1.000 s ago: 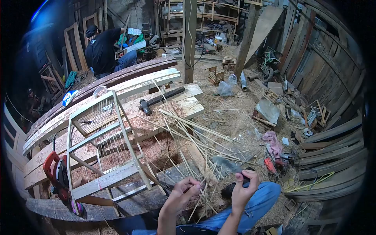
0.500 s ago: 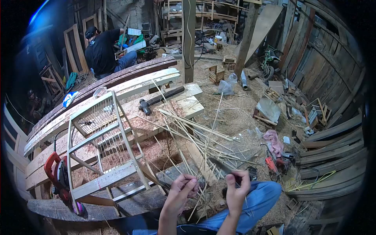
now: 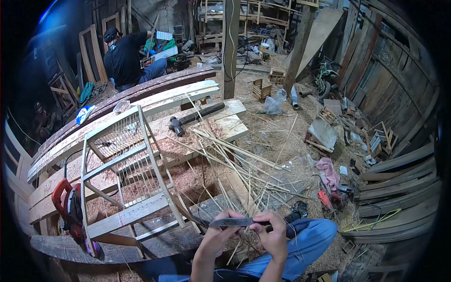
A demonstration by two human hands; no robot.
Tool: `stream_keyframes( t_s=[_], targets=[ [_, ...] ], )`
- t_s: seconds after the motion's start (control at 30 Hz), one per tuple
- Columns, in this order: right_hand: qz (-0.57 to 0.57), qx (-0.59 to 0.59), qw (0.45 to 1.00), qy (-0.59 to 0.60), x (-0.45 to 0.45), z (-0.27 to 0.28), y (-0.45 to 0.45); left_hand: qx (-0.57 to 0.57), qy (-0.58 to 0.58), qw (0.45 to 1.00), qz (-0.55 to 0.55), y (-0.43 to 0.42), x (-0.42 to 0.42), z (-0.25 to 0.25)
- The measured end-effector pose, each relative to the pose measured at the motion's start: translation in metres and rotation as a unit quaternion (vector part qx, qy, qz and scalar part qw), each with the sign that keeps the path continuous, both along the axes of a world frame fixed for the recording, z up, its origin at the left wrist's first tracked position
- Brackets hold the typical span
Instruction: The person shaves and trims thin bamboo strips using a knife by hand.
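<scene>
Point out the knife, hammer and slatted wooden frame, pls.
Knife [image 3: 232, 222]: head view, on the blade.
Hammer [image 3: 202, 113]: head view, on the handle, midway along.
Slatted wooden frame [image 3: 114, 162]: head view, on the middle crossbar.

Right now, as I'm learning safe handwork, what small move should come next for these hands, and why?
Probably shift the left hand slightly away from the blade: the right hand grips the long, grey-bladed knife, whose blade crosses in front of the left fingers in this view. Whether they touch can't be told.
</scene>
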State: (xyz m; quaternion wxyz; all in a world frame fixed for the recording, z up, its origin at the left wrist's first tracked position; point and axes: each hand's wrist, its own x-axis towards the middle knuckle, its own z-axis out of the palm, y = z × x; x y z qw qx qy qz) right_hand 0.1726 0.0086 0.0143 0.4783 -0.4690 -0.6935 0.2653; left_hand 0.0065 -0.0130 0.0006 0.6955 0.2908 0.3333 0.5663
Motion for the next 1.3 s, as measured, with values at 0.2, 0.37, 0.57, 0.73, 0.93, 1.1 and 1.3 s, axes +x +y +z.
stream_keyframes(
  t_s=[0.2, 0.37, 0.57, 0.73, 0.93, 1.1, 1.3],
  targets=[
    [0.032, 0.075, 0.997, 0.008, 0.007, -0.002, 0.003, 0.059, 0.031, 0.997, -0.033, 0.001, -0.002, -0.005],
    [0.028, 0.099, 0.995, 0.011, 0.011, -0.008, 0.003, 0.072, -0.090, 0.992, -0.051, -0.003, 0.002, -0.013],
    [-0.003, 0.150, 0.989, -0.006, 0.013, -0.015, 0.006, 0.091, -0.049, 0.992, -0.078, -0.004, 0.002, -0.017],
    [0.003, 0.172, 0.984, -0.038, 0.020, -0.024, 0.008, 0.037, -0.039, 0.993, -0.104, -0.001, -0.004, -0.001],
    [-0.269, 0.136, 0.952, 0.058, 0.073, -0.043, 0.013, 0.002, -0.036, 0.995, -0.088, -0.014, -0.011, 0.033],
    [-0.162, 0.087, 0.973, 0.140, 0.044, -0.033, 0.008, -0.022, -0.026, 0.999, -0.042, -0.001, 0.004, 0.021],
    [-0.044, 0.028, 0.996, 0.077, 0.009, -0.018, 0.002, 0.024, -0.060, 0.998, -0.008, -0.002, 0.008, 0.010]
  ],
)
